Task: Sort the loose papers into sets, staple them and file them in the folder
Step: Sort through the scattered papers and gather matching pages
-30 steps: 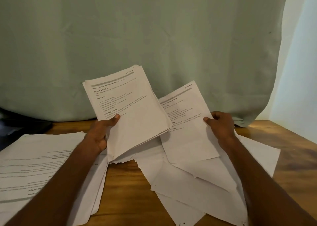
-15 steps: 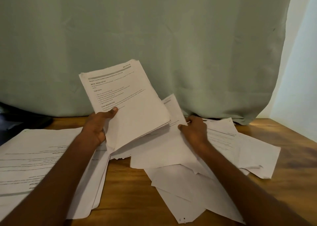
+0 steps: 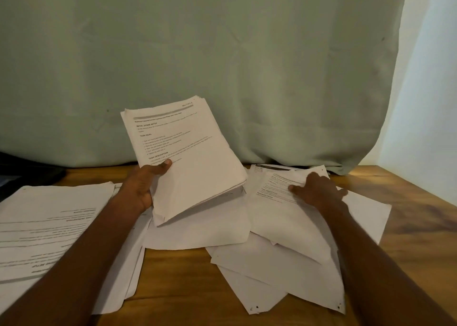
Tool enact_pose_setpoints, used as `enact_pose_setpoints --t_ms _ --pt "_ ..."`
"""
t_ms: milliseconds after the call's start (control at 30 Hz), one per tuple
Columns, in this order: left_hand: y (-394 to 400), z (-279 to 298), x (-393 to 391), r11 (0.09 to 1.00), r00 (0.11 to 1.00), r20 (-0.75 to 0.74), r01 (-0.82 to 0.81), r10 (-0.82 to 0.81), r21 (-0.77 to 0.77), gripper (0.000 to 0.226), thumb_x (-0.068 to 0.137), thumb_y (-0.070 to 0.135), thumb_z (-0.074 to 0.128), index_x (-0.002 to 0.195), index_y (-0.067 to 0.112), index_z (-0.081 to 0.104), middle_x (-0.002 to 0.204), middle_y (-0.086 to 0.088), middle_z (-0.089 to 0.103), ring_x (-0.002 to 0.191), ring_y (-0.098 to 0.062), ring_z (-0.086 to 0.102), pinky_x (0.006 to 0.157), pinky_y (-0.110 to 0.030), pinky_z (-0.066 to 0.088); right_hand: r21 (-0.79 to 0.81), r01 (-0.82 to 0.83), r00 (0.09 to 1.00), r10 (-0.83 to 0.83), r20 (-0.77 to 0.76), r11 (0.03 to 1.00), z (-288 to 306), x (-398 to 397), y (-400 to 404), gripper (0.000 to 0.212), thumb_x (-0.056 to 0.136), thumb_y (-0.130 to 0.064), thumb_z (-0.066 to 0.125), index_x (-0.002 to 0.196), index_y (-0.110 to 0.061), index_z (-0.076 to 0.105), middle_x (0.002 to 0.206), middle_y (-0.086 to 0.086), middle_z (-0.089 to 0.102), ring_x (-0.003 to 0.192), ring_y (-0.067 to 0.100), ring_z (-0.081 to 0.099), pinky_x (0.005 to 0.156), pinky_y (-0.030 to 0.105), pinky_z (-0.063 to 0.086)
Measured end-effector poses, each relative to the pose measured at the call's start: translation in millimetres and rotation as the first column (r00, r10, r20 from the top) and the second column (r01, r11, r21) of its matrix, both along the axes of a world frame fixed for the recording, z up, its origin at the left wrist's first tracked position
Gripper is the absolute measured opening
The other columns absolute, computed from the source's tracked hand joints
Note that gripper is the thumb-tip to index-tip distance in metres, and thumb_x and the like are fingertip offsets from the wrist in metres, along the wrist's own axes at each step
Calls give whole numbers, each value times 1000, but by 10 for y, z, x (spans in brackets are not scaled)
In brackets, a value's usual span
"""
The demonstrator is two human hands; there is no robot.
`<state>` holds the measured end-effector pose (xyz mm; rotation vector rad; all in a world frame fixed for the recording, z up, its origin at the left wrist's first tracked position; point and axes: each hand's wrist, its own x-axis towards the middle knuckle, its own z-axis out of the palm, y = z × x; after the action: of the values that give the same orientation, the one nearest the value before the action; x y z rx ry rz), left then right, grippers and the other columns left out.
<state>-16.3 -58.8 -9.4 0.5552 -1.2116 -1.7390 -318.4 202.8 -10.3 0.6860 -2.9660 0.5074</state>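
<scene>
My left hand (image 3: 142, 184) grips a thick stack of printed papers (image 3: 188, 157) by its lower left edge, holding it tilted above the table with the thumb on the top page. My right hand (image 3: 319, 192) lies palm down on a printed sheet (image 3: 274, 194) atop the loose pile of papers (image 3: 272, 264) to the right, thumb stretched out over the text. A blank sheet (image 3: 197, 231) lies flat beneath the raised stack. Another set of printed pages (image 3: 49, 226) rests on the table at the left, partly under my left forearm.
The wooden table (image 3: 178, 276) shows between the piles and along the right side. A pale green cloth (image 3: 222, 66) hangs behind the table. Something dark (image 3: 27, 175) sits at the far left edge. No stapler or folder is in view.
My right hand laid the sheet it was holding down under the raised stack, then moved right onto another printed sheet on the pile. My left hand keeps its grip on the stack.
</scene>
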Motion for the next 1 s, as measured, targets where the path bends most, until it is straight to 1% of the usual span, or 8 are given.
enact_pose_setpoints --t_ms 100,167,300,367,500,633,800,1000 --pt "63 -12 -59 998 998 0 56 -56 -37 48 89 2 75 134 18 66 125 1 74 108 -15 72 77 -29 60 57 13 998 -16 65 998 -97 -124 62 77 89 -74 55 139 -15 51 148 14 52 144 39 38 117 68 12" --pt "97 -25 -98 996 997 4 75 -75 -50 51 89 1 75 136 16 65 130 -3 71 117 -21 69 90 -34 57 61 14 999 -16 34 998 -104 -131 59 78 89 -75 54 138 -15 51 147 13 54 143 38 39 118 70 11" --pt "194 -38 -148 991 994 35 107 -105 -76 48 86 4 78 131 18 68 126 0 73 105 -13 74 76 -27 61 55 30 997 -34 69 998 -85 -114 50 98 83 -86 48 151 -15 39 158 16 41 150 40 27 118 72 5" --pt "239 -42 -180 989 992 63 115 -109 -96 50 85 6 79 132 19 68 127 1 73 106 -11 73 85 -29 59 70 26 992 -35 122 997 -95 -91 55 110 77 -93 44 157 -18 31 163 18 31 153 41 19 118 70 2" --pt "288 -40 -204 986 990 77 126 -118 -108 56 81 8 81 134 19 67 127 2 73 116 -17 69 103 -39 52 86 -5 996 -2 89 996 -78 -78 40 111 74 -94 48 155 -20 34 163 15 32 151 41 26 118 72 5" --pt "277 -37 -191 991 991 69 116 -111 -74 58 80 8 81 135 18 66 127 -1 73 120 -24 67 100 -42 54 60 -52 998 50 25 997 -72 -45 4 102 76 -89 53 150 -20 39 160 11 38 148 37 32 117 73 7" --pt "286 -62 -178 990 989 72 135 -132 -38 67 71 12 83 135 17 66 128 -5 73 122 -30 66 104 -50 52 105 -20 987 4 158 994 -25 -27 38 131 63 -99 52 160 -17 23 166 19 23 152 45 20 119 70 10" --pt "310 -88 -208 987 985 80 155 -151 -38 66 72 11 82 135 19 66 129 -6 72 124 -32 65 109 -57 47 -21 -185 960 186 212 982 -51 -66 28 120 61 -83 77 153 -19 36 156 8 45 145 36 39 120 64 20"
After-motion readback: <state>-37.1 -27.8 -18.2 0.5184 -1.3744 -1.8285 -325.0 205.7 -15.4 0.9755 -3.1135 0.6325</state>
